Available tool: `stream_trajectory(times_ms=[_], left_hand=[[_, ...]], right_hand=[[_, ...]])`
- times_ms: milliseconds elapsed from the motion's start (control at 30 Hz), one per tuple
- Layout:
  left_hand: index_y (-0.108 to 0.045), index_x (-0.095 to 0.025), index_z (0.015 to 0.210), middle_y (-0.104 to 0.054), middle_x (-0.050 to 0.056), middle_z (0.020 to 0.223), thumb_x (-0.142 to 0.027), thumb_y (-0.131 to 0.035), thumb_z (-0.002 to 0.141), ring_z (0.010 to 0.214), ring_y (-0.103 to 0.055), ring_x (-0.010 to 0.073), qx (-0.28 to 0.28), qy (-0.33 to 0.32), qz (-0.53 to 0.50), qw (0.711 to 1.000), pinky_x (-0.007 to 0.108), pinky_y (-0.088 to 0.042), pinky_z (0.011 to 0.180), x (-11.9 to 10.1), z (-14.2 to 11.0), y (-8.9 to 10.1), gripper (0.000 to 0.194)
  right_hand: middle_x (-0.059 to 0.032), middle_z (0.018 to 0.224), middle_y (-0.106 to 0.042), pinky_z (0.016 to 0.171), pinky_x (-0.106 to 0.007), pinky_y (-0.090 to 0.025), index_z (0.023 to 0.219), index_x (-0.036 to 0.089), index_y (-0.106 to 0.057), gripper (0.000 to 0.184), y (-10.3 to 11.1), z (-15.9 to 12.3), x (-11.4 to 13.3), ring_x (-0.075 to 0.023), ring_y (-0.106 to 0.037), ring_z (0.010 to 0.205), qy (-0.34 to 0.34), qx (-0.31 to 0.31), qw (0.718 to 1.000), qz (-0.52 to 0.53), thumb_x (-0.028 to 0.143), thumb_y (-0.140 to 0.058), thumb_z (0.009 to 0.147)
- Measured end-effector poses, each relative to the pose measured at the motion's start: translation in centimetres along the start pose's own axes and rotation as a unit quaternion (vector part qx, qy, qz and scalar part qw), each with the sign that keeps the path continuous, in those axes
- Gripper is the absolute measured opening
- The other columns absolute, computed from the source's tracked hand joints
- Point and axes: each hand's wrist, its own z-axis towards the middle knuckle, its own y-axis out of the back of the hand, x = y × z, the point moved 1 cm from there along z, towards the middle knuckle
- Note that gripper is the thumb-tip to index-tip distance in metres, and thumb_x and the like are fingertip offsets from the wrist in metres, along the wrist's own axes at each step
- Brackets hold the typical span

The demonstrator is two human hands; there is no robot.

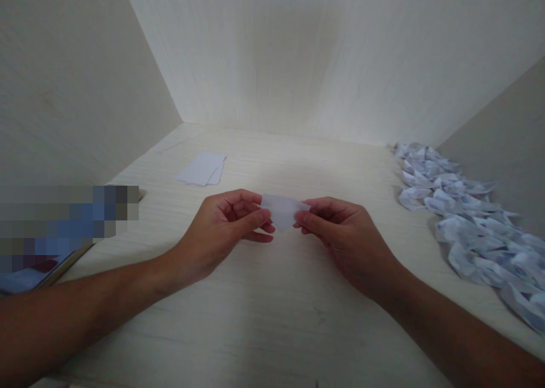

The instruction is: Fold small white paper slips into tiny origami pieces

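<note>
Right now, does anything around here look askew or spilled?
Slightly askew: the flat white sheets beyond the left hand are not squared up, with one jutting out at the right. I see no spill.

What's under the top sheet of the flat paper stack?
Part of another sheet shows beyond the right edge of the top sheet; anything fully covered beneath can't be seen.

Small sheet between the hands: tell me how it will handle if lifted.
The sheet looks thin and slightly see-through, so probably very light. Its edge bows between the hands, suggesting it bends easily. Being thin, it might crease if pinched hard.
</note>
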Motion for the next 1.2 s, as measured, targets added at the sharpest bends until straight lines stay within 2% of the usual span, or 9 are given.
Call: stream_trajectory(times_ms=[133, 300, 433, 567, 767, 933, 1200], left_hand=[[-0.067, -0.017, 0.087, -0.072, -0.002, 0.066, -0.024, -0.087, 0.075, 0.063, -0.073, 0.0165, 0.024, -0.021, 0.017, 0.999, 0.032, -0.068, 0.058, -0.1, 0.0, 0.0, 0.025], [-0.07, -0.017, 0.089, -0.069, -0.002, 0.066, -0.023, -0.086, 0.073, 0.062, -0.073, 0.0169, 0.014, -0.028, 0.054, 0.998, 0.027, -0.065, 0.052, -0.2, -0.1, 0.1, 0.023], [-0.075, -0.018, 0.092, -0.067, -0.003, 0.064, -0.02, -0.082, 0.076, 0.061, -0.071, 0.0158, 0.022, -0.038, 0.066, 0.997, 0.027, -0.065, 0.051, -0.2, -0.2, 0.2, 0.018], [-0.079, -0.019, 0.094, -0.072, -0.001, 0.067, -0.02, -0.078, 0.08, 0.062, -0.071, 0.0142, 0.041, -0.04, 0.061, 0.997, 0.025, -0.065, 0.054, -0.1, -0.3, 0.3, 0.014], [-0.08, -0.018, 0.092, -0.073, -0.001, 0.068, -0.018, -0.077, 0.08, 0.063, -0.072, 0.0149, 0.024, -0.066, 0.081, 0.994, 0.026, -0.067, 0.055, -0.2, -0.6, 0.3, 0.012], [-0.08, -0.019, 0.091, -0.071, -0.003, 0.064, -0.019, -0.079, 0.081, 0.062, -0.073, 0.0145, 0.028, -0.065, 0.096, 0.993, 0.024, -0.066, 0.053, -0.3, -0.9, 0.1, 0.011], [-0.081, -0.018, 0.09, -0.071, -0.003, 0.062, -0.017, -0.081, 0.079, 0.057, -0.071, 0.0124, 0.045, -0.043, 0.113, 0.992, 0.023, -0.066, 0.053, -0.2, -1.0, -0.2, 0.011]], right_hand=[[-0.0012, 0.077, -0.077, 0.07, -0.029, -0.051, 0.088, 0.023, -0.084, 0.018, 0.1, 0.0, -0.1, -0.0134, -0.064, 0.071, -0.016, 0.021, 1.0, 0.01, 0.031, -0.09, 0.073], [-0.0006, 0.078, -0.077, 0.07, -0.028, -0.049, 0.085, 0.024, -0.085, 0.013, -0.1, 0.0, -0.1, -0.0129, -0.064, 0.072, -0.027, 0.049, 0.998, 0.011, 0.03, -0.089, 0.074], [-0.0007, 0.078, -0.078, 0.071, -0.029, -0.049, 0.085, 0.025, -0.085, 0.011, -0.2, -0.1, 0.0, -0.013, -0.064, 0.072, -0.026, 0.052, 0.998, 0.005, 0.03, -0.088, 0.075], [-0.0002, 0.078, -0.078, 0.072, -0.029, -0.05, 0.085, 0.026, -0.085, 0.008, -0.3, -0.1, 0.0, -0.0128, -0.065, 0.072, -0.021, 0.054, 0.998, 0.006, 0.026, -0.086, 0.077], [0.0007, 0.079, -0.08, 0.074, -0.027, -0.05, 0.084, 0.027, -0.086, 0.011, -0.4, -0.2, 0.0, -0.0118, -0.067, 0.075, -0.016, 0.055, 0.998, 0.008, 0.02, -0.084, 0.075], [-0.0004, 0.08, -0.079, 0.071, -0.027, -0.048, 0.088, 0.026, -0.085, 0.012, -0.5, -0.4, -0.1, -0.0122, -0.065, 0.073, -0.032, 0.061, 0.998, 0.011, 0.028, -0.088, 0.076], [-0.0018, 0.077, -0.077, 0.064, -0.028, -0.043, 0.089, 0.024, -0.086, 0.017, -0.6, -0.6, -0.2, -0.0128, -0.061, 0.068, -0.038, 0.057, 0.996, -0.059, 0.036, -0.087, 0.078]])
